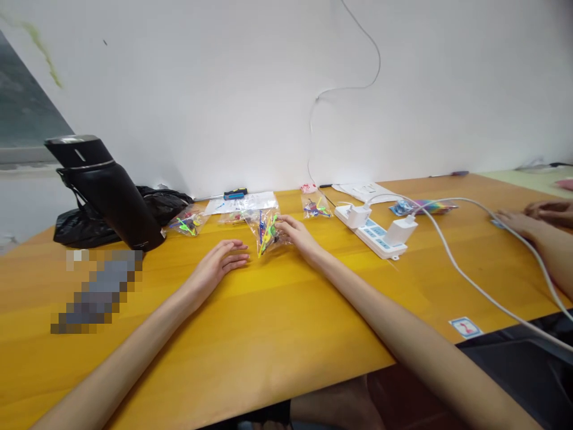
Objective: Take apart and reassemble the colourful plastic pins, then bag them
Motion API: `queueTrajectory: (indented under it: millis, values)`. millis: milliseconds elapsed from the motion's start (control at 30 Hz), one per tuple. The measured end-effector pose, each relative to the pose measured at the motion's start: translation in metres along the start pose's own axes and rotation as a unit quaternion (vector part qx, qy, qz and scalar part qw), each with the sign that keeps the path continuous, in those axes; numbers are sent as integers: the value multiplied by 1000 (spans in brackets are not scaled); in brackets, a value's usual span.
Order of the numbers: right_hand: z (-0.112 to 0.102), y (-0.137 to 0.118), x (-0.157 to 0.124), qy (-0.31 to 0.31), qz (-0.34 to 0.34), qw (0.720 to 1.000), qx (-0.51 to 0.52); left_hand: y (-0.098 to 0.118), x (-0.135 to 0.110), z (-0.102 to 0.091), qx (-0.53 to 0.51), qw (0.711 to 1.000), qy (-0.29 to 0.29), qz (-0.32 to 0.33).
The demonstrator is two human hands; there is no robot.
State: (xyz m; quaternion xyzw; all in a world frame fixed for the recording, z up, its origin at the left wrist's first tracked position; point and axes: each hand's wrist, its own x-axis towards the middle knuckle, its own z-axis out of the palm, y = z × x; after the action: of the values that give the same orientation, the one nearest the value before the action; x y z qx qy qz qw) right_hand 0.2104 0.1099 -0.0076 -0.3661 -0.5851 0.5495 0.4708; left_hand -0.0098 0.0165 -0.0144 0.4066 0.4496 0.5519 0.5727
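Note:
My right hand [296,235] reaches across the yellow table [268,322] and pinches a small clear plastic bag of colourful toy parts [265,232], which stands partly lifted off the tabletop. My left hand [219,263] lies flat on the table just left of that bag, fingers stretched out and holding nothing. Two more clear bags of coloured parts lie nearby: one [190,222] to the left and one [316,207] to the right of the held bag.
A black flask [107,194] and a black plastic bag [163,203] stand at the left. Papers [242,203], a white power strip [373,230] with chargers and white cables [465,275] lie behind and right. Another person's hands [537,218] rest at the far right.

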Motion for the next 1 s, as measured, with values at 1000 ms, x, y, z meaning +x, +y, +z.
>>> queueTrajectory:
  millis: [1000]
  values:
    - [-77,2,4,191,-152,713,-657,0,0,-1,-4,1000,-16,4]
